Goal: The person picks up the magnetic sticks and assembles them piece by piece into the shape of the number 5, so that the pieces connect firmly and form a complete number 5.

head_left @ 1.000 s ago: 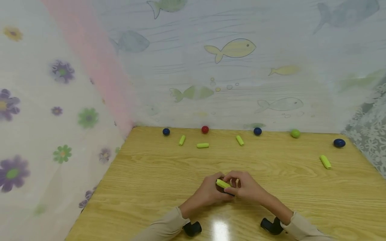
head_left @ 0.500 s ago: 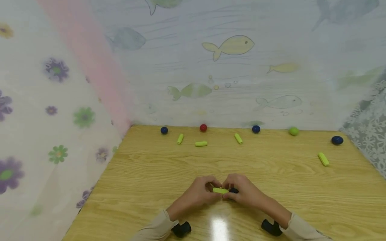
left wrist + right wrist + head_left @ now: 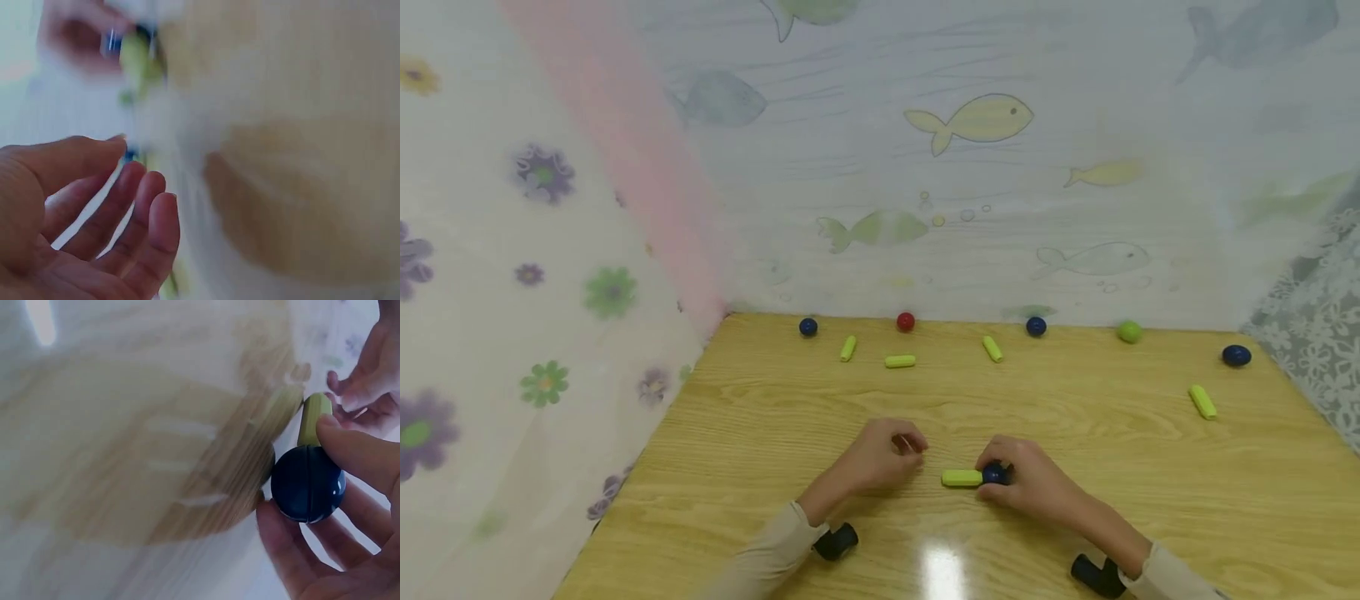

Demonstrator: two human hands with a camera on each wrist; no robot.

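Note:
My right hand (image 3: 1037,483) holds a small maraca by its round dark-blue head (image 3: 306,484), with thumb and fingers about the ball. From the head, the yellow-green handle (image 3: 961,478) sticks out leftward, low over the table. A seam runs round the glossy ball in the right wrist view. My left hand (image 3: 883,457) is apart from the maraca, to its left, fingers loosely bent with nothing between them. In the left wrist view the left hand (image 3: 106,219) shows a gap between thumb and fingertips; the maraca beyond is blurred.
Along the back of the wooden table (image 3: 760,417) lie dark-blue balls (image 3: 1036,326), a red ball (image 3: 906,322) and a green ball (image 3: 1129,332). Several yellow-green handles (image 3: 900,361) lie before them, one handle (image 3: 1202,402) at the right. Patterned cloth walls (image 3: 850,167) stand behind and left.
Both hands were together around the blue ball and the handle. My left hand has let go and drawn back leftward; my right hand keeps the joined maraca, slightly farther right.

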